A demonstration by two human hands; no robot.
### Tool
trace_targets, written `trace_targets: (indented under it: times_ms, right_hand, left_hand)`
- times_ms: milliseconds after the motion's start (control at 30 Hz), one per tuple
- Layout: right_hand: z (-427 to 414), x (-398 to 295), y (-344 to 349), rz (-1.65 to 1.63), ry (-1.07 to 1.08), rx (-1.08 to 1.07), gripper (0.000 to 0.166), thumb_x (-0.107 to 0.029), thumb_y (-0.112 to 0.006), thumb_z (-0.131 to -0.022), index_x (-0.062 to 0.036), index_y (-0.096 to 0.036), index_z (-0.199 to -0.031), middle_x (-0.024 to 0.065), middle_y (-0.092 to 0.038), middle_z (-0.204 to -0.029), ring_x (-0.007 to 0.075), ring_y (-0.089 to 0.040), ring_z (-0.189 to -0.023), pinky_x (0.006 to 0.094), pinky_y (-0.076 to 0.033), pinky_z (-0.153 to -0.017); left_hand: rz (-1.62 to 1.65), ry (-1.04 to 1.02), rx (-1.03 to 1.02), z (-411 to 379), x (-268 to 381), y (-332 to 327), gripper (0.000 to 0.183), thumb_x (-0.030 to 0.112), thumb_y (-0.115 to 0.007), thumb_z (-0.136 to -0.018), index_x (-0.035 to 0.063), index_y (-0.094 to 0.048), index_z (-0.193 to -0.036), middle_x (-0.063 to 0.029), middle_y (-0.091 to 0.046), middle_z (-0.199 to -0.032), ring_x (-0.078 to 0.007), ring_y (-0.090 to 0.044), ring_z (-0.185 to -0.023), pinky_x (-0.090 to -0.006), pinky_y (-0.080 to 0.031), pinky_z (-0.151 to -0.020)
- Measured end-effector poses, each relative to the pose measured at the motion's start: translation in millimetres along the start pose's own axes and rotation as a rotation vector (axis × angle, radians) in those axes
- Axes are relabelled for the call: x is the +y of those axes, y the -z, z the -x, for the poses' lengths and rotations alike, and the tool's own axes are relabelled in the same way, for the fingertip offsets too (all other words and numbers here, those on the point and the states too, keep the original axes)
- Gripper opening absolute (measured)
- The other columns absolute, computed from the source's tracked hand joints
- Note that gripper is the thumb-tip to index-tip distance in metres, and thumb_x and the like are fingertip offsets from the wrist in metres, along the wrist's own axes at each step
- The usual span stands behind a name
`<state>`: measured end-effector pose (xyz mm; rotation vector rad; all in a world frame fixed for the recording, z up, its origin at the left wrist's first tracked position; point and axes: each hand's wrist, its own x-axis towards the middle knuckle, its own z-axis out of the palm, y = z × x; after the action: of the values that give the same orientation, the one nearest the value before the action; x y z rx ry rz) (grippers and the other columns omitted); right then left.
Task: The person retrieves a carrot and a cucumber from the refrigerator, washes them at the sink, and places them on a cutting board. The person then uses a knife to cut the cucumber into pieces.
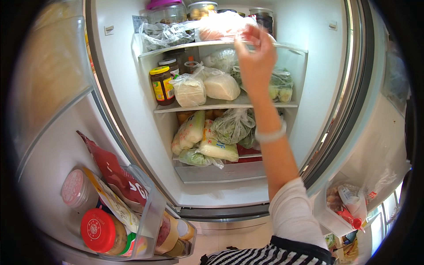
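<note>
My right hand (260, 49) reaches up to the top shelf (212, 43) of an open refrigerator, its fingers curled and blurred by motion. They overlap the right side of a clear plastic bag (225, 26) with pinkish contents, brightly lit from above. Whether the fingertips grip the bag or only pass before it cannot be told. To the bag's left sits another crumpled plastic bag (167, 34). Behind stand a purple-lidded jar (167, 15), a jar of yellowish round pieces (202, 10) and a dark jar (263, 18). My left hand is out of view.
The middle shelf (228, 103) carries a yellow-lidded sauce jar (162, 86), bagged pale blocks (222, 86) and greens (281, 82). Bagged vegetables (218, 147) pile up below. The left door's bin (152, 212) holds a red-lidded jar (99, 231) and pouches; a right door bin (341, 218) also bears packets.
</note>
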<state>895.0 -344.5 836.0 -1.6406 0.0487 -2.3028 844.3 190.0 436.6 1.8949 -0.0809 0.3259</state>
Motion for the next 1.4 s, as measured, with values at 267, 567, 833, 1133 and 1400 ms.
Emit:
trace_targets:
  times_ms: [267, 567, 833, 1133, 1400]
  right_hand:
    - [-104, 104, -63, 0.571, -0.166, -0.843, 0.049, -0.049, -0.065, -0.071, -0.0028, -0.066, -0.085, 0.0146, -0.065, -0.083, 0.0287, -0.061, -0.081, 0.0362, -0.046, -0.072]
    - [-108, 106, -65, 0.273, -0.096, 0.009, 0.023, -0.020, -0.057, -0.081, 0.0013, -0.065, -0.086, 0.0157, -0.066, -0.084, 0.0204, -0.061, -0.075, 0.0310, -0.047, -0.068]
    - [-122, 33, -21, -0.745, -0.492, 0.291, 0.021, -0.015, -0.056, -0.086, 0.0020, -0.056, -0.099, 0.0090, -0.060, -0.092, 0.0183, -0.058, -0.080, 0.0294, -0.049, -0.067]
    - [-20, -4, 82, 0.045, 0.340, -0.116, 0.020, -0.019, -0.055, -0.083, -0.0046, -0.057, -0.096, 0.0057, -0.061, -0.089, 0.0164, -0.059, -0.080, 0.0300, -0.048, -0.071]
    - [226, -72, 184, -0.069, -0.703, -0.566, 0.024, 0.005, -0.048, -0.071, 0.0001, -0.060, -0.090, 0.0044, -0.060, -0.080, 0.0142, -0.054, -0.075, 0.0269, -0.043, -0.070]
  left_hand:
    - [-0.022, 0.133, 0.073, 10, 48, 1, 0.087, -0.008, -0.065, -0.067, 0.0019, -0.017, -0.138, -0.0174, -0.041, -0.125, -0.0183, -0.052, -0.087, -0.0263, -0.047, -0.067]
    - [0.027, -0.088, 0.651, 39, 10, -5, 0.037, 0.005, -0.064, -0.080, -0.0016, -0.048, -0.113, -0.0149, -0.057, -0.099, -0.0202, -0.053, -0.069, -0.0246, -0.045, -0.053]
    - [-0.063, -0.706, -0.130, 61, 12, -47, 0.020, -0.004, -0.061, -0.074, -0.0003, -0.056, -0.092, -0.0057, -0.051, -0.061, -0.0124, -0.041, -0.046, -0.0248, -0.033, -0.042]
    - [0.264, -0.815, -0.664, 5, 143, -133, 0.013, -0.002, -0.063, -0.073, 0.0007, -0.063, -0.086, -0.0084, -0.061, -0.066, -0.0185, -0.056, -0.049, -0.0254, -0.042, -0.046]
    - [0.852, -0.133, -0.445, -19, 199, -179, 0.026, 0.020, -0.039, -0.095, 0.0006, -0.056, -0.102, -0.0035, -0.057, -0.086, -0.0037, -0.043, -0.057, -0.0144, -0.030, -0.045]
